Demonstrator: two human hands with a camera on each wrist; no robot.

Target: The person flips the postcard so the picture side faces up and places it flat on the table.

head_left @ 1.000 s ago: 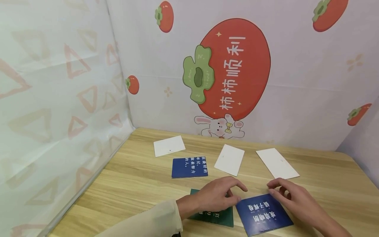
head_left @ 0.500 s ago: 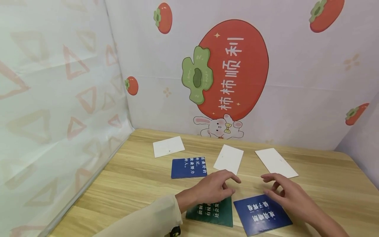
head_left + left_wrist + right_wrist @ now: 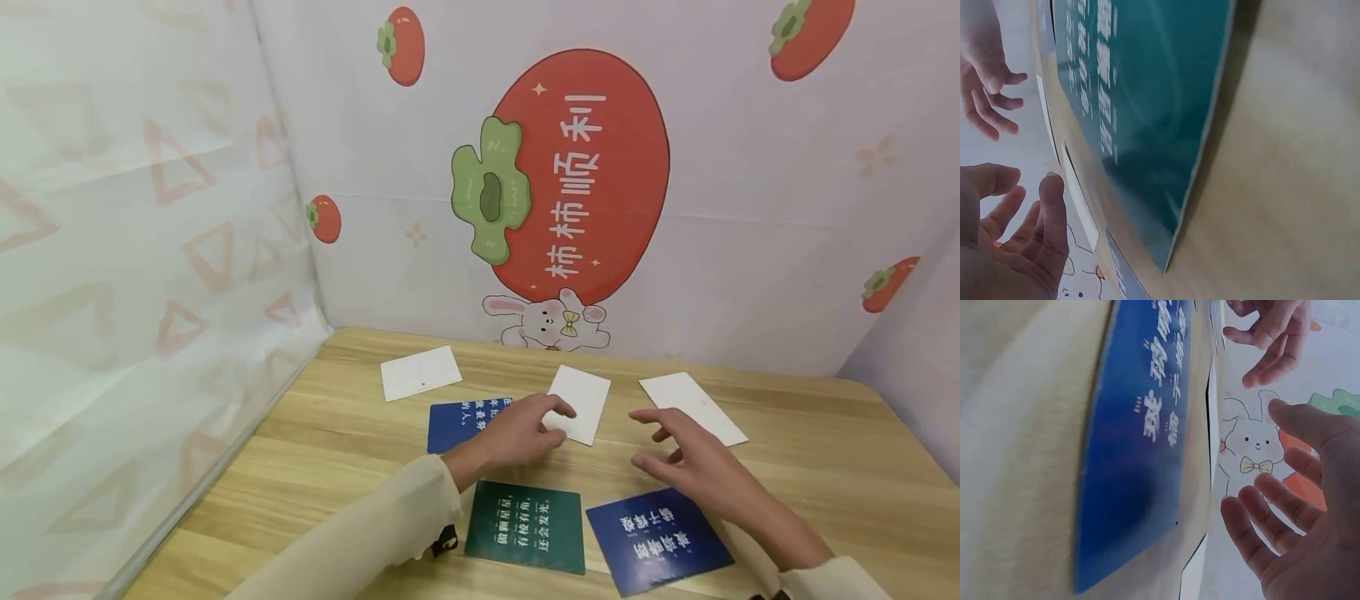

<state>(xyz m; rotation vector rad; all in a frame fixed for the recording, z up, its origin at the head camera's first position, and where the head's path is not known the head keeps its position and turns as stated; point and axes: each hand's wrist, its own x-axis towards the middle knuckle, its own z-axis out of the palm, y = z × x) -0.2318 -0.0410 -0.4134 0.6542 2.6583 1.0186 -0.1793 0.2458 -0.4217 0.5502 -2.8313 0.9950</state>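
Observation:
My left hand (image 3: 517,435) hovers with loosely bent fingers over the table, holding nothing. It overlaps the right part of a blue card with white writing (image 3: 452,427) and the edge of a white card (image 3: 588,398) in the head view. My right hand (image 3: 697,467), likewise holding nothing, is raised above the far edge of a second blue card (image 3: 652,546). Its thumb and fingers are spread apart in the right wrist view. A green card with white writing (image 3: 525,529) lies flat in front, left of that blue card and below my left hand.
Another white card (image 3: 420,373) lies at the back left of the wooden table (image 3: 330,442). A third white card (image 3: 693,400) lies at the back right, partly behind my right hand. A patterned fabric wall (image 3: 720,275) stands along the table's back edge.
Both hands have moved up and away from the front cards, toward the back of the table. The green card now shows fully. No card has been picked up.

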